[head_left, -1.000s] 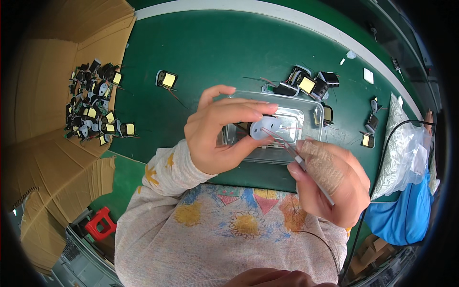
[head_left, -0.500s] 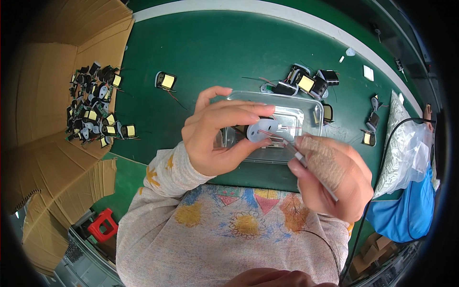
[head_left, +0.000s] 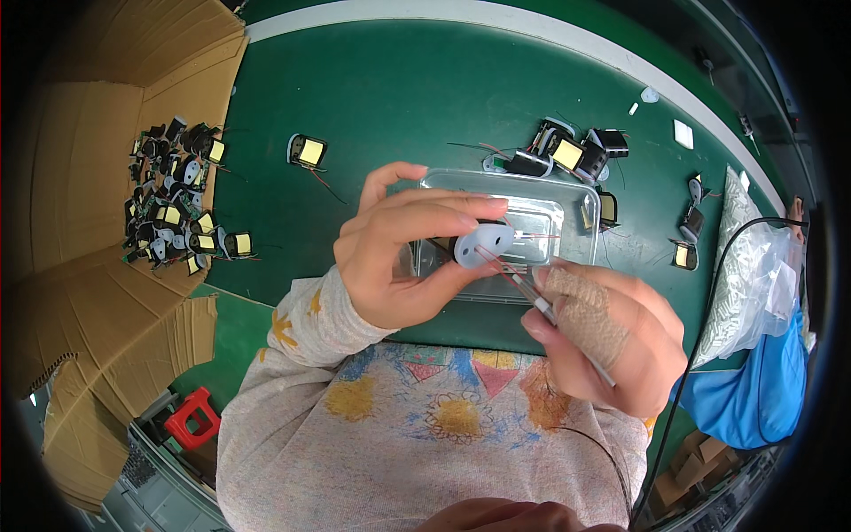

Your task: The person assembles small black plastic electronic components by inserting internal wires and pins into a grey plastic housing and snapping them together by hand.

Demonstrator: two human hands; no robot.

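From my end I see the pale end cap (head_left: 467, 253) has tilted and dropped slightly with the left-hand grip (head_left: 390, 257); its red wires (head_left: 502, 267) now slope more steeply to the slim tweezer-like tool (head_left: 542, 305), whose tip sits lower in the right-hand grip (head_left: 612, 332).

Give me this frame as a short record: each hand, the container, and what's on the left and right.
Left hand: pinches a black part with a grey-blue end
Right hand: holds a slim tool at the red wires; tan wrap on a finger
Container: clear plastic box on the green table, partly hidden by the hands
Left: cardboard box with piled parts
Right: clear bag of white pieces
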